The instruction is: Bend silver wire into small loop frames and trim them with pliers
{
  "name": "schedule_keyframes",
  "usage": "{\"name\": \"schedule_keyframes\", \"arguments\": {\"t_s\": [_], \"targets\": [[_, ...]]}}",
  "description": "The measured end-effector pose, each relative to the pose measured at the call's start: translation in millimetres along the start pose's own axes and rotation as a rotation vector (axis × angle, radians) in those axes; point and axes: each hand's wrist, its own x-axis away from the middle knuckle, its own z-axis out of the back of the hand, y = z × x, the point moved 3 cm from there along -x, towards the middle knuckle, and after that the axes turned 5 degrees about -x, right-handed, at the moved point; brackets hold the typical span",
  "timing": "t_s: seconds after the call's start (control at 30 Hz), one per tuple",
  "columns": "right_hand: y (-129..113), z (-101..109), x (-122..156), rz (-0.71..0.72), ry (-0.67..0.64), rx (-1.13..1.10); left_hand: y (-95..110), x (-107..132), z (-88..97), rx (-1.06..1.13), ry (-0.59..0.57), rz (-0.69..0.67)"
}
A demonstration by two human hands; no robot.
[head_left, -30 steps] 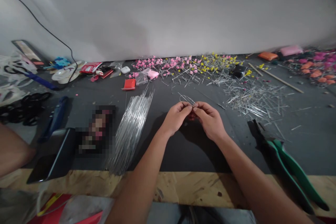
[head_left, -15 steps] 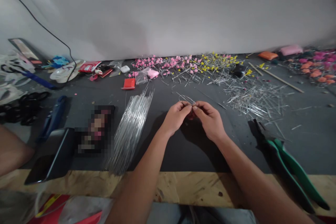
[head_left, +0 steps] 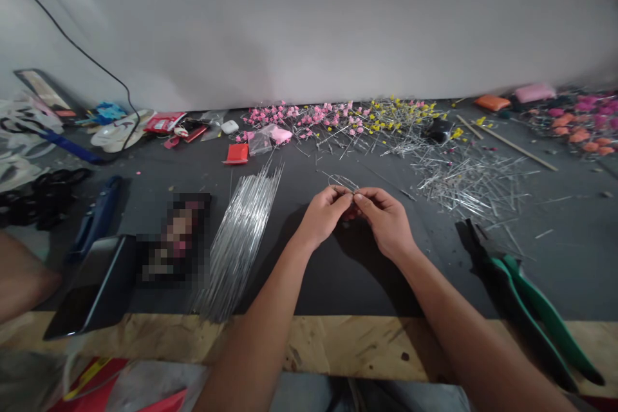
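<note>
My left hand [head_left: 327,211] and my right hand [head_left: 383,214] meet above the middle of the dark work surface, thumbs and fingertips pinched close together. Between them is a thin, bent metal wire [head_left: 344,179], whose curved end sticks out beyond the fingers. The part inside the pinch is hidden. To the left of my hands lies a bundle of straight silvery wires [head_left: 244,232]. At the right rest pliers with green and black handles [head_left: 526,309], near a loose heap of cut wires [head_left: 468,180].
Pink-tipped wires [head_left: 309,117] and yellow-tipped wires [head_left: 400,114] are piled along the wall. Orange and pink pieces [head_left: 579,125] sit far right. A phone [head_left: 91,290], a blue stapler-like tool [head_left: 96,219] and another person's arm [head_left: 24,277] are at left.
Both hands stay nearly in place, still pinching the wire. A thin wire end now shows a little farther out to the left above my left hand.
</note>
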Motion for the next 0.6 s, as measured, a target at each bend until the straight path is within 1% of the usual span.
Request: {"name": "schedule_keyframes", "arguments": {"t_s": [0.2,0.37,0.47,0.6], "targets": [[1,0,-1,-0.006,0.009,0.025,-2,-1,1.1,-0.034,-0.006,-0.014],[0,-2,-2,-0.005,0.03,0.017,1,-1,1.6,-0.053,0.03,-0.041],[0,-3,-2,-0.004,0.04,0.028,2,-1,4.1,-0.054,0.068,-0.091],[0,-1,-5,-0.037,0.031,0.022,3,-2,11.3,-0.068,0.097,-0.204]]}}
